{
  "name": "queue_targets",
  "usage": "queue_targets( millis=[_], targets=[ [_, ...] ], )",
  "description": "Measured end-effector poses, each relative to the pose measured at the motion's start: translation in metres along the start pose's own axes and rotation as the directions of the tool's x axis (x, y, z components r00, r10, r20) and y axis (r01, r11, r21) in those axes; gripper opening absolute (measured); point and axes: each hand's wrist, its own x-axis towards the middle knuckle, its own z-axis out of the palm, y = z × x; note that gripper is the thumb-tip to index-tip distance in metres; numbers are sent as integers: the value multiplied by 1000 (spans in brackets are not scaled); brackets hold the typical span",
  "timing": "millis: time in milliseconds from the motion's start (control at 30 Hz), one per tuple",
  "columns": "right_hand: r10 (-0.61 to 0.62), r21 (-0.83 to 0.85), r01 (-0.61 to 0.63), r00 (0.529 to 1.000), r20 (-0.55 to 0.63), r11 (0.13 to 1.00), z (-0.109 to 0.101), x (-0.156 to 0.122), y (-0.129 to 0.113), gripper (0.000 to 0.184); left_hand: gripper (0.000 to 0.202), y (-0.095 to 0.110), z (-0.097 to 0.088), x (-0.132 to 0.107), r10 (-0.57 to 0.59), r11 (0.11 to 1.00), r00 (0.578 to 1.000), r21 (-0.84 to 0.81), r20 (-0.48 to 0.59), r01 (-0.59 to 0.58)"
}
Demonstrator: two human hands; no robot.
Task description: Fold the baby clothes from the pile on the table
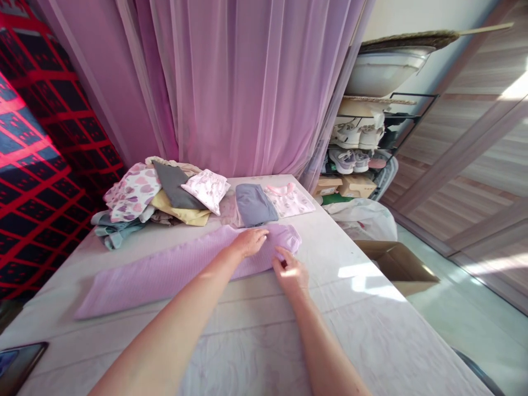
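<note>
A long lilac knitted garment lies stretched across the white table, running from near left to far right. My left hand rests palm down on its right end, fingers curled against the cloth. My right hand pinches the garment's near edge right beside it. Behind the hands lie a folded grey piece and a folded pink-white printed piece.
A heap of clothes sits at the table's far left. A dark phone lies at the near left corner. Pink curtains hang behind. Right of the table stand an open cardboard box, a white bag and a shoe rack.
</note>
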Motion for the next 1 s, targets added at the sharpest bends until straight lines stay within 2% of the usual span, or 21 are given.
queue_targets(
  millis=[133,267,467,533,633,700,800,900,1000],
  targets=[
    [14,147,-22,998,55,989,-6,2,1,25,41,-11,15,6,-19,1000,1000,19,-16,19],
    [24,276,-52,995,101,960,-11,2,-1,22,43,-10,19,1,-39,997,999,64,-3,39],
    [-64,223,39,993,103,974,-14,-3,6,34,44,0,15,-3,-60,985,998,162,1,59],
    [-154,129,141,983,98,982,-18,-4,11,31,42,1,11,-1,-51,987,999,155,-12,52],
    [-387,-16,394,907,165,919,-27,-2,16,25,40,6,3,4,-119,978,993,169,-9,119],
    [-480,-55,501,851,215,864,-32,1,18,28,39,11,-3,9,-185,964,983,194,-7,183],
    [-526,-123,567,811,256,815,-36,7,21,29,35,20,-8,16,-257,937,966,245,0,249],
    [-567,-232,625,777,274,745,-35,11,22,17,32,30,-10,23,-319,904,948,303,10,301],
    [-611,-327,663,748,257,674,-33,13,22,20,31,36,-12,28,-361,879,932,340,15,335]
  ],
)
